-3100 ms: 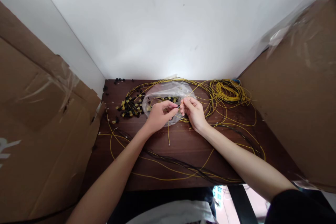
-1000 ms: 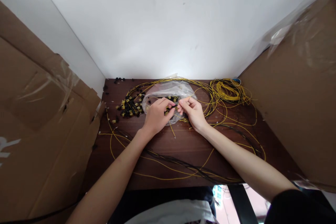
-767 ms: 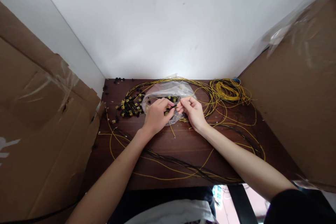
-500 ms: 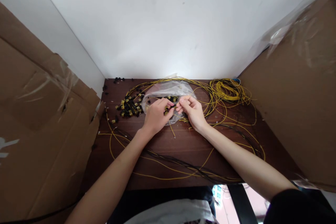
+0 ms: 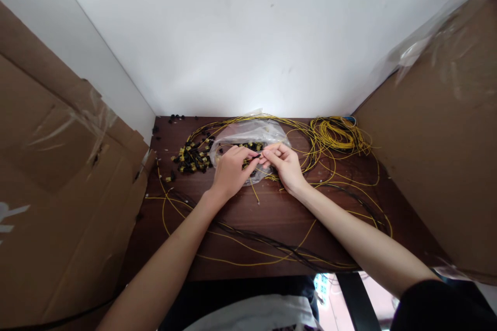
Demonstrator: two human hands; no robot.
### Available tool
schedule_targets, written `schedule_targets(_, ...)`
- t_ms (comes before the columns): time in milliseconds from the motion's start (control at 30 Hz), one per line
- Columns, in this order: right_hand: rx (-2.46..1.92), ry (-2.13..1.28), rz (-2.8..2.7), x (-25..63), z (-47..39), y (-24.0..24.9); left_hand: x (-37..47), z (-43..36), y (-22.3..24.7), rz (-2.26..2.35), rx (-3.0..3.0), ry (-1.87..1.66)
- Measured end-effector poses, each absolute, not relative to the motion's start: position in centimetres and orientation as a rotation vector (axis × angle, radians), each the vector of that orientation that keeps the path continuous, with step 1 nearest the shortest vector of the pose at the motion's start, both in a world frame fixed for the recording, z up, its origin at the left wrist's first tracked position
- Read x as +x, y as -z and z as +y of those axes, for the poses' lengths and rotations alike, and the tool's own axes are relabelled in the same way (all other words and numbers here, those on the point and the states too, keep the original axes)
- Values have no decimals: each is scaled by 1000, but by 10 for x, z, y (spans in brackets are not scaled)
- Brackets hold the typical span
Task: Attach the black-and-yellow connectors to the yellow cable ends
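Note:
My left hand (image 5: pixel 230 171) is closed in a pinch on a small black connector (image 5: pixel 257 156), just above a clear plastic bag (image 5: pixel 248 137). Close against it, the fingertips of my right hand (image 5: pixel 287 168) are pressed together at the connector's other end; whatever they grip is too small to make out. Beneath the hands, the bag holds black-and-yellow connectors (image 5: pixel 254 146). A short yellow wire (image 5: pixel 254 192) pokes out below my left fingers. Left of the bag lies a pile of similar black-and-yellow connectors (image 5: pixel 193 157) with wires attached.
A coil of yellow wire (image 5: pixel 337 137) lies at the back right of the brown table (image 5: pixel 240 217). Loose yellow and black wires (image 5: pixel 267 240) cross the front. Small black pieces (image 5: pixel 177 117) sit at the back left. Cardboard (image 5: pixel 70 176) stands on both sides, with a white wall (image 5: pixel 248 36) behind.
The fingertips of both hands have shifted very slightly around the black connector. Everything else stays where it was.

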State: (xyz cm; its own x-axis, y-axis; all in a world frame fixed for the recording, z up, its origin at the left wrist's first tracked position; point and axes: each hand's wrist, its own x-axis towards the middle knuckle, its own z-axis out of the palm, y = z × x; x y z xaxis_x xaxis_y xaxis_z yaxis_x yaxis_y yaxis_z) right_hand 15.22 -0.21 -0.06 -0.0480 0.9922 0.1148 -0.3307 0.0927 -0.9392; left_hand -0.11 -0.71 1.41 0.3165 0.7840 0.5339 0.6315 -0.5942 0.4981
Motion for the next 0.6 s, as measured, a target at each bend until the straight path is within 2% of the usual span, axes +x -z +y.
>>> schedule_targets(600, -894, -1295, -1121, 152, -4, -2, -2, -7, -14, 1301, 2403, -1128)
